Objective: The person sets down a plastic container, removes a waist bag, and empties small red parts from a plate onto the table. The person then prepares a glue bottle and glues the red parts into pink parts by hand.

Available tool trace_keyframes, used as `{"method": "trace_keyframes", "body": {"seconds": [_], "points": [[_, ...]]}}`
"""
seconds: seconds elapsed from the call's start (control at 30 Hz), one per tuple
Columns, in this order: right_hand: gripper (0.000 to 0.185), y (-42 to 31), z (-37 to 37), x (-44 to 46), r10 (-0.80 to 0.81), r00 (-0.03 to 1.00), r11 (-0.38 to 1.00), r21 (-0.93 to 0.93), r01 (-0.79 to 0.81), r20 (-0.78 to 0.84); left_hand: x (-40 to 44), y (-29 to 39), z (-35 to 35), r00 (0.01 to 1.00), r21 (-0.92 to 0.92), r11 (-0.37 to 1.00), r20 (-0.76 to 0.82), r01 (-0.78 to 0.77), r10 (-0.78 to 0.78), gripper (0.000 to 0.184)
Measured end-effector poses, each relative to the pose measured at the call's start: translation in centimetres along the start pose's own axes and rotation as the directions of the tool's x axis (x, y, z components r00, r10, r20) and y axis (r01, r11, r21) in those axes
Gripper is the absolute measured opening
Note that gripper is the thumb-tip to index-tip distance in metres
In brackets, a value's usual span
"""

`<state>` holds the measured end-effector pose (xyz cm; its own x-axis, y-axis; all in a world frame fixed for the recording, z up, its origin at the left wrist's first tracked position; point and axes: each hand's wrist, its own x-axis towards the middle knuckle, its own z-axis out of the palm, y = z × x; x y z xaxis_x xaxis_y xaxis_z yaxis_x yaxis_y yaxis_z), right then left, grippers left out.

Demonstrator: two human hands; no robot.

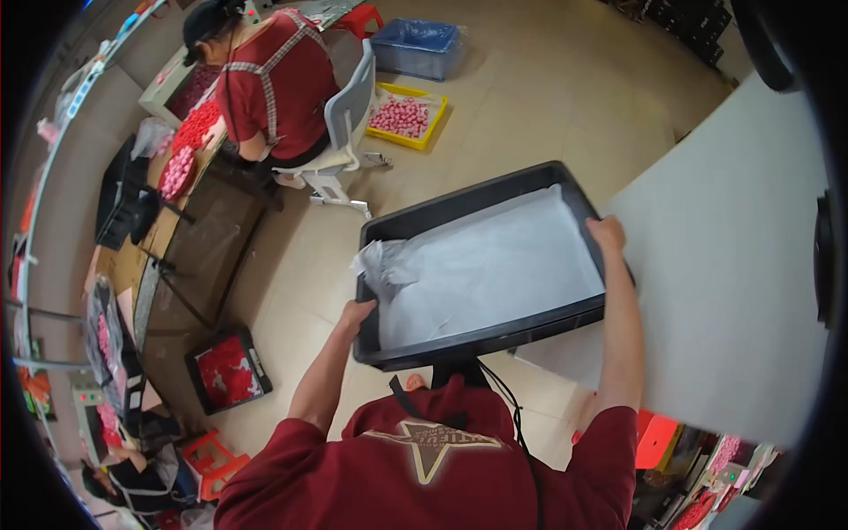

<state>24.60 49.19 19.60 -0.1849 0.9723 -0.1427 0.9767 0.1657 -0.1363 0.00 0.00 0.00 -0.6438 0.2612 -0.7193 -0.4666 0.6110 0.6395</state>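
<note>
Held out in front of me is a black rectangular plastic tray, tilted a little in the view. My left hand grips its left short side near the front corner, with the fingers partly hidden by the wall. On the opposite short side, my right hand is closed over the rim. A white sheet that looks like thin liner covers the tray's bottom. At the left end this sheet is bunched up in crumpled folds against the wall. Nothing else shows inside the tray.
A person in an apron sits on a grey chair at a curved workbench. Near them are a yellow crate of pink pieces and a blue bin. A black tray lies on the floor; a white panel stands at right.
</note>
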Motion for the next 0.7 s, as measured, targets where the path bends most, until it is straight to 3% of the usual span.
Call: {"method": "trace_keyframes", "body": {"seconds": [0.07,0.1,0.17,0.2,0.27,0.37,0.47,0.53,0.57,0.6,0.7], "points": [[0.052,2.2,-5.3,1.8,0.025,0.998,1.000,0.008,-0.024,-0.061,-1.6,3.8,5.2,0.993,-0.146,0.989,0.116,0.029,-0.012,0.035],[0.051,-2.6,3.8,2.4,0.043,0.990,0.999,0.021,-0.046,0.133,-0.2,3.6,-2.1,0.979,-0.043,0.979,0.039,0.199,-0.198,0.035],[0.051,-5.2,0.2,12.9,0.051,0.996,0.998,0.025,-0.053,0.069,6.8,12.0,4.6,0.974,-0.102,0.973,0.112,0.206,-0.195,0.035],[0.051,-7.5,-5.4,18.2,0.058,0.997,0.994,0.092,-0.052,-0.059,11.3,21.0,7.2,0.986,-0.180,0.981,0.162,0.070,-0.041,0.035],[0.052,-8.9,-9.5,24.3,0.074,0.976,0.989,0.139,-0.046,-0.205,15.1,31.3,9.2,0.988,-0.167,0.984,0.131,-0.062,0.085,0.036],[0.054,-10.4,-7.4,29.3,0.165,0.976,0.984,0.096,-0.153,-0.141,22.6,32.9,11.5,0.999,-0.038,0.999,0.050,0.006,-0.005,0.039],[0.049,-13.3,-9.5,35.1,0.210,0.959,0.964,0.205,-0.171,-0.189,27.0,45.8,11.5,0.987,-0.035,0.990,0.070,-0.139,0.141,0.040],[0.049,-14.4,-9.2,39.0,0.256,0.954,0.951,0.216,-0.220,-0.158,30.7,52.7,12.3,0.970,0.084,0.968,-0.035,-0.237,0.241,0.037],[0.049,-14.4,-8.4,41.5,0.262,0.958,0.947,0.221,-0.232,-0.117,33.1,55.6,13.1,0.960,-0.047,0.962,0.071,-0.270,0.273,0.039],[0.050,-14.5,-7.2,44.4,0.279,0.955,0.938,0.243,-0.248,-0.102,36.5,58.3,14.2,0.947,0.108,0.942,-0.001,-0.318,0.320,0.043],[0.051,-14.4,-4.5,49.9,0.376,0.916,0.873,0.385,-0.300,-0.139,44.6,70.5,16.6,0.958,0.258,0.932,0.199,-0.253,0.205,0.047]]}}
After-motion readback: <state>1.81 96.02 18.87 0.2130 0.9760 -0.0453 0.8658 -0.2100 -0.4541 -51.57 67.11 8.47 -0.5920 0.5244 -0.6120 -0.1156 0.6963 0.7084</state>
